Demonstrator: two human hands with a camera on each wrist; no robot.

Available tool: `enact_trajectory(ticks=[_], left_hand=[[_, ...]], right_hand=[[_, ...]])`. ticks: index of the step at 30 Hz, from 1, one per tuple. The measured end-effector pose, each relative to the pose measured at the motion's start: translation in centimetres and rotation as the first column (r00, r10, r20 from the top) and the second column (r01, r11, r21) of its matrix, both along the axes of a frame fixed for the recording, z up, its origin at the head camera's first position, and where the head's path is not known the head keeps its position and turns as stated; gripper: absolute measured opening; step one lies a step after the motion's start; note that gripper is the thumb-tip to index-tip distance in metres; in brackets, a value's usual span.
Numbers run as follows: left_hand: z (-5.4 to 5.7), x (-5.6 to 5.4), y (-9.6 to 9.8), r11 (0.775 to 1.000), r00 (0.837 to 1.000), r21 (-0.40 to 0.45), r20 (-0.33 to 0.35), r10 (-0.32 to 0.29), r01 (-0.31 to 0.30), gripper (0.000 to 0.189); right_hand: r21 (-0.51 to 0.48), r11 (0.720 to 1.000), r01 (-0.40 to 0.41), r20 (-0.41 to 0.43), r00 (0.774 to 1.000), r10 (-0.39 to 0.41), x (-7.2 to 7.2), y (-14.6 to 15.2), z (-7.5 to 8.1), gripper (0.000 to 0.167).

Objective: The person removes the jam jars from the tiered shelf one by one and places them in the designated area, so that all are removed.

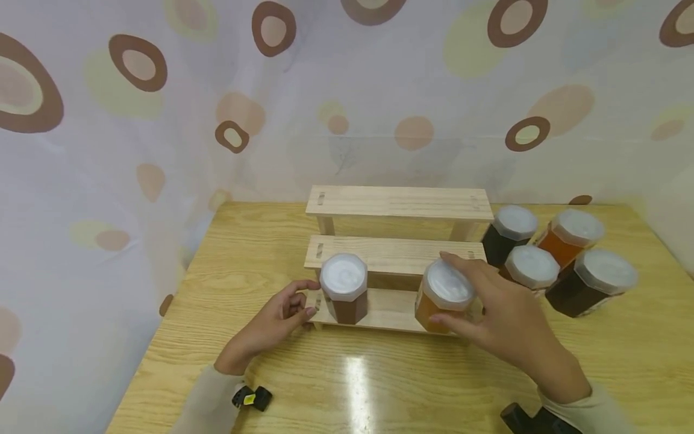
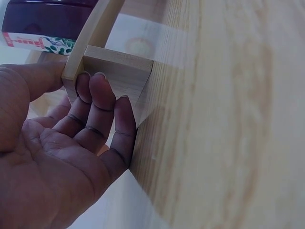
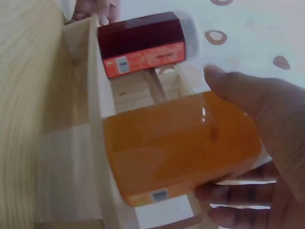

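A three-step wooden rack (image 1: 398, 256) stands on the table. On the left of its lowest step is a white-lidded jar (image 1: 344, 286) with dark red-brown contents; its red label shows in the right wrist view. My right hand (image 1: 504, 316) holds an orange jar (image 3: 181, 143) near its lid, thumb on the near side and fingers round the far side. This jar is upright at the right of the same step, its base right at the board. My left hand (image 2: 71, 129) grips the left end of the lowest step, thumb against the board's edge and fingers curled by the support.
Right of the rack several more white-lidded jars stand close together: a dark one (image 1: 509, 232) at the back, an orange one (image 1: 569, 238), a brown one (image 1: 531, 268) and another dark one (image 1: 591, 283). A patterned cloth (image 1: 347, 90) hangs behind the table (image 1: 244, 241).
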State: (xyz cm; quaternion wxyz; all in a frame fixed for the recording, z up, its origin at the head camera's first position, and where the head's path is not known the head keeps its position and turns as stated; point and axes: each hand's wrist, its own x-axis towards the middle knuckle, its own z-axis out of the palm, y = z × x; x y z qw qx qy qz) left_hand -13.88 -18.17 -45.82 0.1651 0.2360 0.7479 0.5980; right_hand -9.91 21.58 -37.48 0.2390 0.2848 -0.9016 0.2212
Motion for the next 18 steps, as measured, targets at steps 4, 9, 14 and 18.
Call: enact_trajectory(ticks=[4, 9, 14, 18], left_hand=[[0.0, 0.0, 0.0, 1.000, 1.000, -0.002, 0.003, 0.000, 0.000, 0.044], [0.1, 0.0, 0.1, 1.000, 1.000, 0.003, 0.008, -0.006, 0.006, 0.045], [0.0, 0.1, 0.0, 1.000, 1.000, 0.000, 0.006, -0.001, 0.001, 0.044], [0.0, 0.1, 0.0, 1.000, 1.000, 0.001, 0.000, 0.002, -0.002, 0.044]], right_hand=[[0.011, 0.999, 0.054, -0.051, 0.997, -0.053, 0.1, -0.6, -0.4, 0.089], [-0.016, 0.997, 0.077, -0.126, 0.989, -0.079, 0.1, -1.2, -0.5, 0.082], [-0.031, 0.998, 0.059, -0.172, 0.983, -0.063, -0.2, -1.3, -0.4, 0.080], [-0.030, 0.998, 0.048, -0.182, 0.982, -0.053, -0.3, -1.3, -0.4, 0.079]])
